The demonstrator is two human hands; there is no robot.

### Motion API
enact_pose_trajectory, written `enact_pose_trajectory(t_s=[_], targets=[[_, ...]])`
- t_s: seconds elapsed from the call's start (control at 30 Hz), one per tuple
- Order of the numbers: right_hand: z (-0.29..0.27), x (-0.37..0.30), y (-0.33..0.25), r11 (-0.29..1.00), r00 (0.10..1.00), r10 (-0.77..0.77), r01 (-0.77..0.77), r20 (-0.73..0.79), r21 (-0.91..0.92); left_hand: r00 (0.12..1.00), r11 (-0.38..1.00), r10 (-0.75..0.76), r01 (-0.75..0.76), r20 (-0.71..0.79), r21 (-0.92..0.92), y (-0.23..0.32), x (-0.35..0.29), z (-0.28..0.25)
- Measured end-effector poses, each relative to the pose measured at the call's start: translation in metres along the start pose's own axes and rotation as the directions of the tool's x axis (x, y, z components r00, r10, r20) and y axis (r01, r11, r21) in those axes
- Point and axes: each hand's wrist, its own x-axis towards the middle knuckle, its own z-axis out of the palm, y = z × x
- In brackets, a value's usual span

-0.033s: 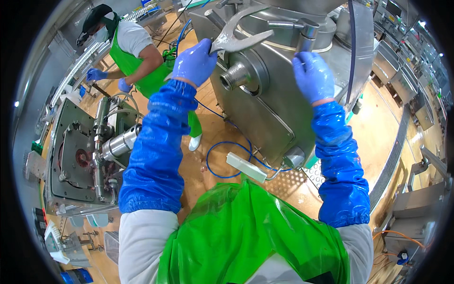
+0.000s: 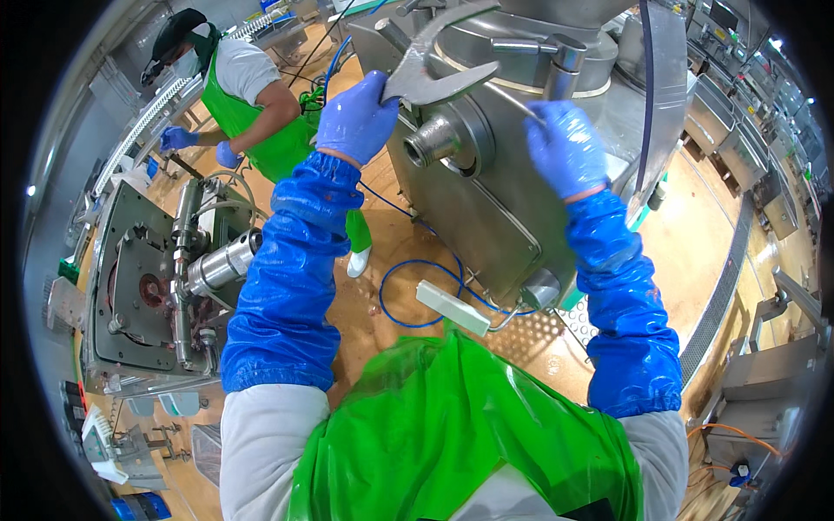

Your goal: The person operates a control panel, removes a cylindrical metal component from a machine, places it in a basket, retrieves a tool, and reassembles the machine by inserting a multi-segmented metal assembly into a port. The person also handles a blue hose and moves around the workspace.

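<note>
My left hand (image 2: 354, 120), in a blue-violet glove, is closed round a large metal open-end wrench (image 2: 434, 82). The wrench's wide jaws are raised above a threaded pipe outlet (image 2: 434, 141) on the front of a steel machine (image 2: 469, 213), apart from the outlet. My right hand (image 2: 566, 149), gloved the same way, is at the machine's upper front edge, below a lever handle (image 2: 565, 69). Its fingers are curled beside a thin metal line that could be a rod or the edge; what they hold is hard to make out.
At left stands a machine unit (image 2: 143, 286) with pipes and a steel cylinder. Beyond it a co-worker in a green apron (image 2: 261, 130) bends over. A blue hose (image 2: 382, 300) lies coiled on the floor, near a white bar (image 2: 452, 306) on the machine. Steel bins (image 2: 738, 148) line the right.
My right hand has moved left and a little down, away from the lever handle. The wrench in my left hand has tilted slightly.
</note>
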Motion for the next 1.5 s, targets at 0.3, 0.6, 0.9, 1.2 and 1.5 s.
enact_pose_trajectory(t_s=[0.3, 0.6, 0.9, 1.2, 1.5], targets=[[0.151, -0.046, -0.017, 0.991, 0.955, -0.091, 0.114, 0.282, -0.068, 0.985, 0.989, -0.145, 0.144, -0.098, -0.011, -0.015, 0.003, 0.004], [0.173, 0.009, -0.020, 0.986, 0.962, -0.138, 0.155, 0.234, -0.054, 0.889, 0.833, -0.458, 0.439, 0.026, -0.336, -0.079, -0.060, 0.038], [0.181, 0.029, -0.020, 0.951, 0.928, -0.226, 0.276, 0.297, -0.139, 0.741, 0.514, -0.597, 0.647, 0.307, -0.563, -0.099, -0.185, 0.100], [0.187, 0.051, -0.017, 0.946, 0.905, -0.211, 0.284, 0.370, -0.155, 0.633, 0.372, -0.479, 0.774, 0.608, -0.513, -0.098, -0.261, 0.114], [0.086, -0.100, -0.096, 0.918, 0.944, -0.085, -0.049, 0.317, 0.393, 0.605, -0.219, -0.099, 0.761, 0.790, -0.610, -0.051, -0.273, 0.082]])
